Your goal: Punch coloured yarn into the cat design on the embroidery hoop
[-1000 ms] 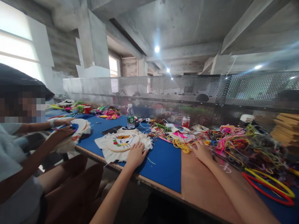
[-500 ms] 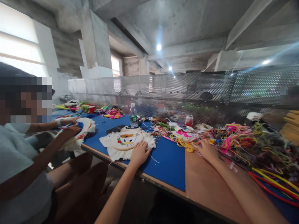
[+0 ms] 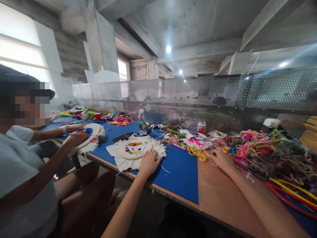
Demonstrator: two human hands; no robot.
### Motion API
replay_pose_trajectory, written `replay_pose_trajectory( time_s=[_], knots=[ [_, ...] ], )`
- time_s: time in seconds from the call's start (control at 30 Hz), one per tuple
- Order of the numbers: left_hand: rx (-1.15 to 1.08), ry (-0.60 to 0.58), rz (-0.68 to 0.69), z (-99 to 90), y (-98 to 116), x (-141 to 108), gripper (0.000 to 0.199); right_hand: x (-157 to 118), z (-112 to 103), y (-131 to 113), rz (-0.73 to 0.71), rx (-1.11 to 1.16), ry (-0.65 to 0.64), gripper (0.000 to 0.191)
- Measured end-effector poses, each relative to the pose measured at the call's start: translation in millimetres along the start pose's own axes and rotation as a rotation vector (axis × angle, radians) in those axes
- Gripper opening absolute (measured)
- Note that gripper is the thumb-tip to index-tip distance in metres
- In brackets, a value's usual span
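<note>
My left hand [image 3: 150,162] lies with its fingers stretched over the right edge of an embroidery hoop [image 3: 131,158]. White cloth with frayed edges [image 3: 114,153] is stretched in the hoop and bears a stitched cat face [image 3: 135,145] in orange, green, red and yellow. A pale loose thread [image 3: 165,169] trails from the cloth. At the edge of the tangled yarn, my right hand [image 3: 224,161] is closed, thumb and forefinger together; what they pinch, if anything, is too small to make out. Close to its fingertips lies a bundle of yellow yarn [image 3: 199,154].
A water bottle [image 3: 142,123] and a dark phone [image 3: 123,136] are behind the hoop. A drink can [image 3: 201,127] stands by the perforated metal screen [image 3: 213,96]. Mixed yarn [image 3: 269,148] is heaped at right. On the left, a co-worker [image 3: 27,172] holds another hoop [image 3: 92,140].
My right hand has shifted slightly, its fingers drawing closer together. My left hand stays on the hoop. The co-worker's hands and hoop have moved a little.
</note>
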State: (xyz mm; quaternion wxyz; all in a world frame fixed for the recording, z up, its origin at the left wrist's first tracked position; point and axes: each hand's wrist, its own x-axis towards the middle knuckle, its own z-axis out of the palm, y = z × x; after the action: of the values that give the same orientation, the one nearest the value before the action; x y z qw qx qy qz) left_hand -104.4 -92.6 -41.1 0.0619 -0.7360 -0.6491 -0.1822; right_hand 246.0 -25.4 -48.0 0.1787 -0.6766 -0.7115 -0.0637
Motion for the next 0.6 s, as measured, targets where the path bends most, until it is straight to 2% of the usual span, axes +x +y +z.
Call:
replay_pose_trajectory(
  time_s=[0.23,0.37,0.47,0.53,0.6],
  knots=[
    [-0.024,0.006,-0.005,-1.1,-2,0,0.040,2,0,1,0.020,0.010,-0.015,0.023],
    [-0.039,0.002,-0.001,-0.7,1,0,0.040,2,1,2,-0.015,0.001,0.000,0.023],
    [-0.112,-0.007,0.010,-2.6,3,2,0.039,2,0,2,-0.007,-0.006,0.005,0.024],
    [-0.237,0.059,-0.016,-8.9,-3,2,0.039,2,1,1,-0.009,-0.010,0.000,0.024],
    [-0.369,0.242,-0.086,-19.9,-23,0,0.039,3,1,1,-0.023,-0.016,-0.001,0.024]
  ],
)
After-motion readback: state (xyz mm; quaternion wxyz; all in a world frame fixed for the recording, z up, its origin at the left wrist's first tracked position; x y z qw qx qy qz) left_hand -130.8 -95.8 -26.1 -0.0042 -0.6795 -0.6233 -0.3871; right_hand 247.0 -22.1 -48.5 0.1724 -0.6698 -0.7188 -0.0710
